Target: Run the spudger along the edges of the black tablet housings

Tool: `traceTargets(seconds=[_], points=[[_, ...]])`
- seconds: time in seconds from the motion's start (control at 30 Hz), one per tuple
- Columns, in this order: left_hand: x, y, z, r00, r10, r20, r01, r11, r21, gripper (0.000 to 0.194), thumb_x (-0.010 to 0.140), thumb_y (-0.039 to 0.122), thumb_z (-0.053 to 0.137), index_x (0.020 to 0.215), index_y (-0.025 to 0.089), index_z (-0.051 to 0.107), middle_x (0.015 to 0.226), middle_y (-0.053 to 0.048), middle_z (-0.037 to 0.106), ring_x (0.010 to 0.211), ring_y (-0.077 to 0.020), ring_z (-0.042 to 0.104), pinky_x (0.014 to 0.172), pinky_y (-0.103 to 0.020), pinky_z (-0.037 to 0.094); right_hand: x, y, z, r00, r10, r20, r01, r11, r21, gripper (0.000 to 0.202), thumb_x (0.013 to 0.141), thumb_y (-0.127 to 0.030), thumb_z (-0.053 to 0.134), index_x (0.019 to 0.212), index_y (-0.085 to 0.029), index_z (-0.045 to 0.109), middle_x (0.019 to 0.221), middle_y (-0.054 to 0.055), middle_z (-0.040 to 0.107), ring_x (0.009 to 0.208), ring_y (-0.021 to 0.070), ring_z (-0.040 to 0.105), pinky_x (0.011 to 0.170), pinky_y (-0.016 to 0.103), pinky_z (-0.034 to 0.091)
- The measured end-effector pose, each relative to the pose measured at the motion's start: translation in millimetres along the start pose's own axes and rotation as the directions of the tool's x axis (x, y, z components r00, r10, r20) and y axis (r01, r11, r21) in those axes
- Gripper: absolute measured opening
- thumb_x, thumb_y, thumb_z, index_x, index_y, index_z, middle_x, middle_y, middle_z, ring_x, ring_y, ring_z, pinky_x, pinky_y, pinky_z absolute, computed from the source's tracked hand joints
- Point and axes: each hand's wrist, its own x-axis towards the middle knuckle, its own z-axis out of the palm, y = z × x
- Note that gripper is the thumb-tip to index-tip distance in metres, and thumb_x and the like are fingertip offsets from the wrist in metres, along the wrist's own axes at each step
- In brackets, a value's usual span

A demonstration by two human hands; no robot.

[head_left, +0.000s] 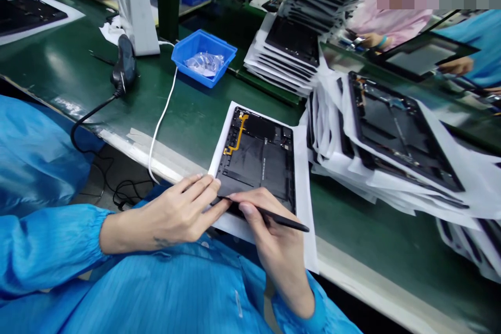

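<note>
A black tablet-like housing (254, 159) with an orange flex strip (238, 138) lies on a white sheet (303, 188) at the table's near edge. My right hand (274, 224) pinches a thin black pen-like tool (287, 222) over the housing's near end, the tool's tip close to my left fingertips. My left hand (180, 214) rests on the near left corner of the housing, fingers extended and slightly bent, with nothing visible held in it. The tool's tip and the housing's near edge are partly hidden by my fingers.
A blue bin (203, 57) with clear plastic bags stands beyond the housing. At the right are stacked housings with white sheets (368, 167); another stack (282, 57) stands behind. A black corded device (124, 65) and a white cable (162, 115) lie left. Other people work across the table.
</note>
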Motion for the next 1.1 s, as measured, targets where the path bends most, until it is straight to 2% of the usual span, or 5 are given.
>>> traceTargets(seconds=[0.43,0.6,0.73,0.9,1.1], points=[[-4,-1,1.8,1.000,0.010,0.002,-0.010,1.000,-0.015,0.034,0.100,0.017,0.047,0.128,0.004,0.060,0.126,-0.025,0.068,0.116,-0.0325,0.068,0.098,-0.046,0.057,10,-3,-4,0.988,-0.111,0.109,0.119,0.991,-0.068,0.017,0.099,-0.016,0.055,0.091,-0.020,0.069,0.082,0.004,0.073,0.074,0.0176,0.066,0.067,0.031,0.053],[-8,-16,4.3,0.988,0.029,-0.152,-0.048,0.991,-0.125,0.024,0.100,0.012,0.048,0.113,0.008,0.067,0.117,-0.015,0.074,0.109,-0.0243,0.073,0.095,-0.036,0.061,12,-1,-6,0.976,-0.146,0.164,0.160,0.984,-0.075,0.019,0.101,-0.018,0.053,0.090,-0.021,0.069,0.081,0.003,0.071,0.074,0.0168,0.063,0.067,0.031,0.051],[-6,-21,2.9,0.990,0.020,-0.142,-0.040,0.990,-0.138,0.025,0.100,0.008,0.045,0.109,0.008,0.069,0.114,-0.012,0.076,0.105,-0.0236,0.074,0.089,-0.034,0.063,13,-1,-8,0.967,-0.169,0.190,0.179,0.983,-0.034,0.015,0.100,-0.016,0.055,0.096,-0.021,0.069,0.085,0.002,0.072,0.081,0.0172,0.064,0.075,0.032,0.053],[1,-14,-0.6,0.995,0.009,-0.098,-0.017,0.997,-0.075,0.017,0.098,0.011,0.053,0.101,0.010,0.070,0.113,-0.012,0.076,0.103,-0.0235,0.074,0.086,-0.033,0.063,4,5,-27,0.967,-0.172,0.187,0.184,0.982,-0.051,0.016,0.097,-0.010,0.057,0.096,-0.021,0.068,0.087,0.003,0.073,0.082,0.0177,0.068,0.080,0.034,0.057],[3,-15,-2.3,0.992,0.004,-0.129,-0.015,0.997,-0.079,0.016,0.096,0.008,0.054,0.098,0.010,0.070,0.109,-0.011,0.077,0.099,-0.0228,0.074,0.084,-0.032,0.062,-14,4,-43,0.980,-0.137,0.147,0.160,0.975,-0.157,0.019,0.093,-0.004,0.059,0.097,-0.021,0.068,0.088,0.003,0.073,0.087,0.0179,0.071,0.085,0.032,0.059]])
